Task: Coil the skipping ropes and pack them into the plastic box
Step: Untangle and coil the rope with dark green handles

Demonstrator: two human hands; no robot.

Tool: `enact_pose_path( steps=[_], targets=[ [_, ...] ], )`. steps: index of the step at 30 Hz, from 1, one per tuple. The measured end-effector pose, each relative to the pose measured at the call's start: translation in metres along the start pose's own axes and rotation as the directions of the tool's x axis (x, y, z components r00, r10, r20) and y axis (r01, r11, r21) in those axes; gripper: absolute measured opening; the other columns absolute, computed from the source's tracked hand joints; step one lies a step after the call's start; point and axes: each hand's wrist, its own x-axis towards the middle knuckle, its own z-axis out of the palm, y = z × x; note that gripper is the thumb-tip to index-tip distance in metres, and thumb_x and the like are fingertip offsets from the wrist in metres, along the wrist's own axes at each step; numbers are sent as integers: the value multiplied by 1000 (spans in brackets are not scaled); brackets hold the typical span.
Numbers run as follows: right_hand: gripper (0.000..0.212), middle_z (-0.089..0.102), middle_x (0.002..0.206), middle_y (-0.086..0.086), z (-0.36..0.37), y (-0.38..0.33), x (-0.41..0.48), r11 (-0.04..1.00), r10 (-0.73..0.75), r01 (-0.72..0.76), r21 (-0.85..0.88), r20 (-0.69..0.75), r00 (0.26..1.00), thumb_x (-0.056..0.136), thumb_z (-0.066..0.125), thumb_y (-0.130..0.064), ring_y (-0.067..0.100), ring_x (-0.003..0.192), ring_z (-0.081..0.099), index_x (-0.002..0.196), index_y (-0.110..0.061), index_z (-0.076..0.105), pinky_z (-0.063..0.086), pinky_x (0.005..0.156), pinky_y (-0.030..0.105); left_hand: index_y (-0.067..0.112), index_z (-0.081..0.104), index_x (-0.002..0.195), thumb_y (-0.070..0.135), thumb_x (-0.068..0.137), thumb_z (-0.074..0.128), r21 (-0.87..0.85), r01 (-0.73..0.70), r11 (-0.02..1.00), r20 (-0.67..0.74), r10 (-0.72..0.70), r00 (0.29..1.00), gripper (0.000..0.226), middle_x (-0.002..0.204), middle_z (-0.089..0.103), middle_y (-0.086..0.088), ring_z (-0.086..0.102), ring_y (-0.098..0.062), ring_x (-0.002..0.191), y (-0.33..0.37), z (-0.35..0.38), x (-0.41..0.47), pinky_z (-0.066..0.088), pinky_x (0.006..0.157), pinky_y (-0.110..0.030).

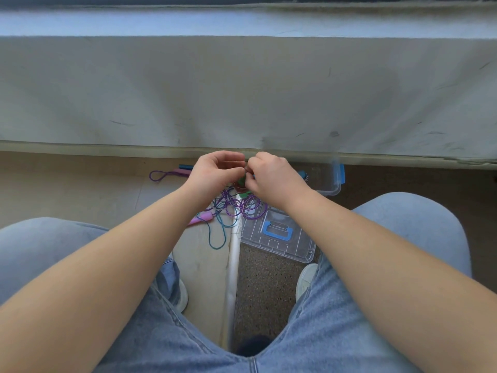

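Note:
My left hand (215, 170) and my right hand (271, 176) meet close together above the floor, fingers pinched on a green skipping rope (242, 181) mostly hidden between them. Below the hands lies a tangle of purple rope (242, 208) with a pink handle (203, 218), and a teal rope (217, 232) loops toward me. Another purple loop (158, 175) with a pink handle lies at the left. The clear plastic box (329, 184) with a blue clasp stands behind my right hand. Its lid (279, 238) with a blue handle lies flat nearer me.
A grey wall base (242, 90) rises just behind the hands. My knees in blue jeans (403, 224) frame both sides, with white shoes (305, 278) on the floor. A white strip (234, 265) divides beige floor from speckled floor.

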Motion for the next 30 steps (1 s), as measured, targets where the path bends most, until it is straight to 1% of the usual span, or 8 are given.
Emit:
enact_pose_path(
  steps=[4, 8, 13, 15, 17, 20, 24, 30],
  targets=[
    [21, 60, 92, 11, -2, -1, 1, 997, 63, -60, 43, -56, 996, 97, 52, -25, 33, 88, 59, 96, -7, 63, 36, 73, 35, 13, 71, 99, -7, 83, 66, 46, -3, 999, -29, 4, 1000, 26, 90, 75, -6, 70, -10, 81, -1, 2, 1, 57, 80, -24],
    [20, 66, 89, 17, 0, -3, 0, 999, -41, 41, -27, -25, 999, 98, 51, -21, 38, 85, 61, 94, -5, 63, 34, 70, 37, 12, 70, 101, -9, 83, 60, 56, -7, 998, -57, 10, 998, 30, 88, 74, -5, 67, -7, 72, 1, 4, 0, 53, 67, -19],
    [18, 67, 91, 16, 5, -2, 3, 999, -14, 14, -41, 2, 1000, 100, 47, -21, 38, 85, 63, 96, -10, 60, 36, 68, 36, 13, 70, 106, -7, 83, 64, 65, -36, 997, -49, 39, 998, 31, 98, 75, -9, 68, -10, 79, 3, -2, 0, 54, 74, -23],
    [19, 67, 94, 16, 4, -2, 3, 999, -4, 4, -48, 9, 1000, 99, 47, -21, 38, 88, 63, 99, -9, 61, 40, 70, 38, 12, 69, 109, -9, 85, 61, 67, -44, 997, -3, 45, 999, 33, 101, 75, -10, 69, -12, 82, 3, -3, -1, 55, 76, -25],
    [20, 67, 93, 16, 3, 0, 1, 999, 9, -10, -40, -18, 1000, 98, 48, -21, 37, 88, 62, 97, -8, 62, 36, 70, 36, 12, 68, 111, -11, 87, 60, 48, -59, 997, 46, 57, 997, 35, 105, 75, -10, 70, -13, 86, 3, -4, -2, 57, 80, -26],
    [20, 65, 86, 14, 1, 4, 2, 999, 25, -23, 30, -74, 997, 96, 53, -21, 36, 84, 60, 91, -6, 64, 32, 68, 34, 15, 68, 113, -8, 86, 65, 64, -86, 994, 8, 86, 996, 35, 95, 75, -5, 70, -10, 80, 3, -5, -4, 58, 81, -26],
    [18, 69, 86, 7, 3, 3, 2, 986, 45, -32, 164, -75, 996, 90, 59, -24, 29, 85, 63, 92, -13, 73, 47, 74, 36, 12, 68, 113, -6, 82, 70, 16, -36, 999, -7, 36, 999, 36, 78, 73, -2, 71, -10, 73, 4, -4, -6, 56, 71, -23],
    [16, 74, 86, 1, 1, 5, 2, 918, 192, -155, 365, -68, 979, 88, 63, -21, 19, 82, 63, 95, -16, 77, 51, 78, 33, 23, 69, 102, -7, 87, 62, 134, -144, 981, -40, 151, 988, 35, 99, 72, -5, 69, -9, 82, 2, -5, -3, 58, 85, -32]
  ],
)
